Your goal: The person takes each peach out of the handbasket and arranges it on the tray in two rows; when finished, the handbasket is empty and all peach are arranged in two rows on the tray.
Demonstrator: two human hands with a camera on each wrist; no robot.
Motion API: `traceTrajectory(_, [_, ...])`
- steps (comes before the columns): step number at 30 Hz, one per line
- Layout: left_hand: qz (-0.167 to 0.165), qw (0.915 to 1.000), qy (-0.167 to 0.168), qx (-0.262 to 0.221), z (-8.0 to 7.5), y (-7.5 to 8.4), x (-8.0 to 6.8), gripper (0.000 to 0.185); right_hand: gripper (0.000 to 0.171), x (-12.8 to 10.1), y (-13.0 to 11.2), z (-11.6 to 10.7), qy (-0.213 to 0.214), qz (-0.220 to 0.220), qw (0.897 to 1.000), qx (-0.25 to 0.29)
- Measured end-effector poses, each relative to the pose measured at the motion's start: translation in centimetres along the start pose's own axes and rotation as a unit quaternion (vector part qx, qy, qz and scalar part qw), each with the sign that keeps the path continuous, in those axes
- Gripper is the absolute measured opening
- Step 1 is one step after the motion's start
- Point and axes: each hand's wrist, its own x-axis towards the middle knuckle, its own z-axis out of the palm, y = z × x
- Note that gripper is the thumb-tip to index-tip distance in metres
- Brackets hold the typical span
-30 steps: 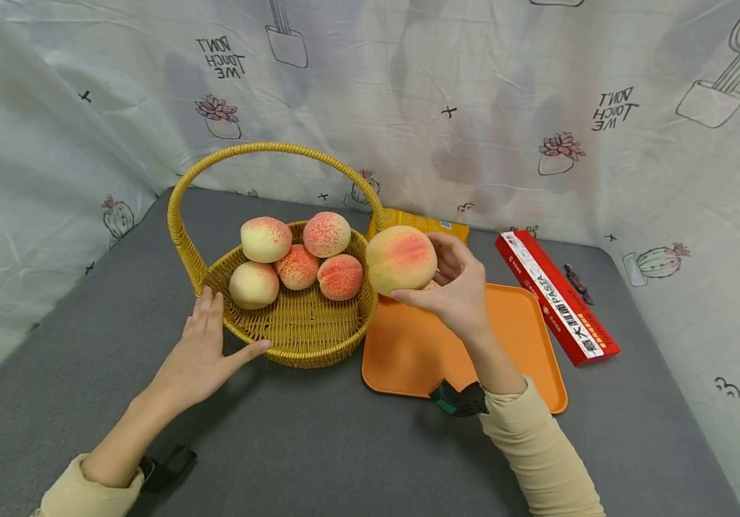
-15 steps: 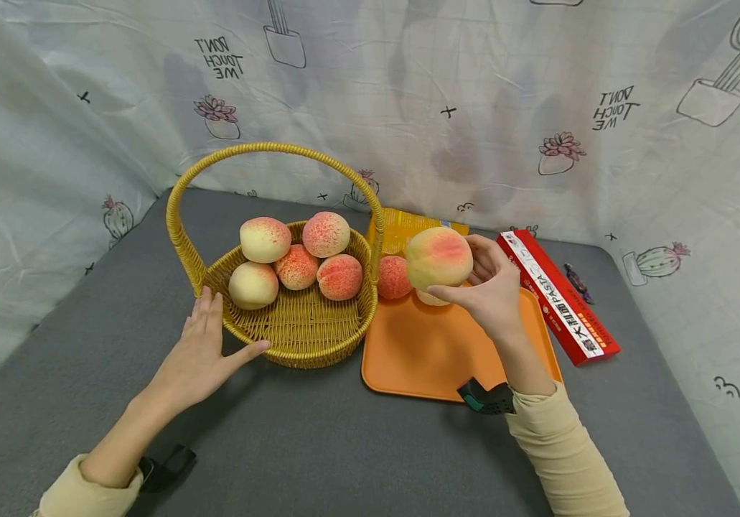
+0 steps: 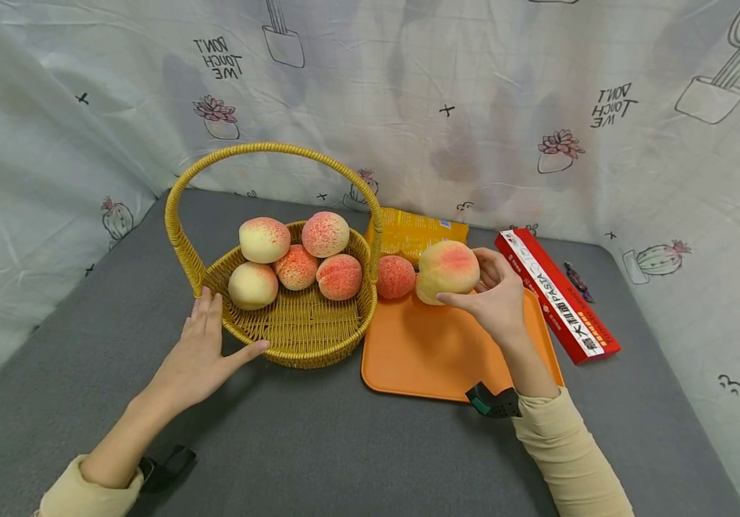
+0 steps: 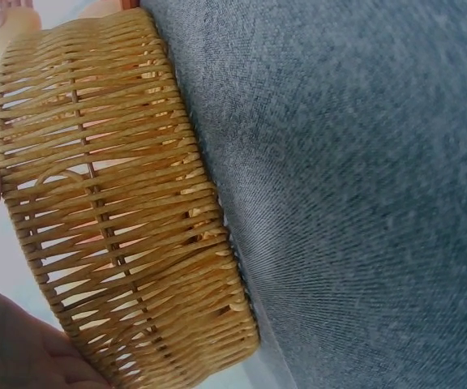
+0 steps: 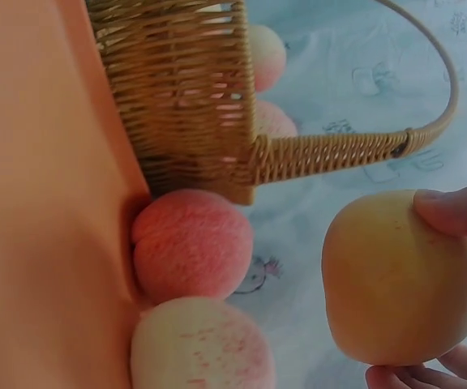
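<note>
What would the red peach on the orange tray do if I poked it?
The red peach would probably roll, because it looks round. Sideways, it might bump the wicker basket or pale peach beside it. Its matte skin probably isn't slippery.

Nearer the wearer than the basket (image 3: 308, 356), both sleeves are light beige. The left sleeve (image 3: 88, 490), left of it, ends in a cuff; the right sleeve (image 3: 573, 452), right of it, is creased crosswise. Each wrist has a black strap, the left strap (image 3: 166, 470) plain, the right strap (image 3: 505, 404) perforated, with a green patch (image 3: 481, 406).
</note>
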Motion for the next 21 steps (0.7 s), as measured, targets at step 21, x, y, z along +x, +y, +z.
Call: traceTrajectory(21, [-0.002, 1.0, 0.001, -0.001, 0.1, 0.0, 0.0, 0.112, 0.072, 0.6, 2.7, -0.7, 0.024, 0.05, 0.998, -0.023])
